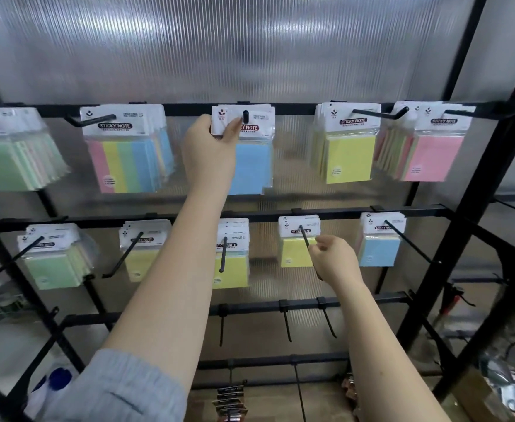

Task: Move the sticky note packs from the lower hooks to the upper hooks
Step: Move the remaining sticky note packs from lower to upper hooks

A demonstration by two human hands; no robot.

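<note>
the left hand point(209, 147) is up at the middle hook of the upper row point(245, 117), its fingers and thumb pinching the white header card of a blue sticky note pack point(250, 166). the black tip of that hook shows through the card's hole, so the pack looks threaded on, or very nearly so; other cards sit behind it on the same hook. the step in hand reads as the hanging of this pack, close to done.

the right hand point(334, 260) is lower, at the hook of the lower row point(303, 236) just right of centre, where yellow packs point(294, 251) hang. its fingers are loosely curled by the outer end of the hook's rod; whether they pinch anything is hard to tell, and no pack shows between them.

more packs hang on the lower row: a green stack point(52, 260) far left, yellow ones point(142, 257) beside the left forearm, another yellow stack point(230, 263) at centre, a blue one point(379, 245) to the right. so much of the job seems left.

the next move likely calls for pushing the blue pack back along its hook and letting go, while the right hand takes the front yellow card by its header and slides it straight out along the rod, which slopes toward the near side, without dragging the packs behind it.
</note>
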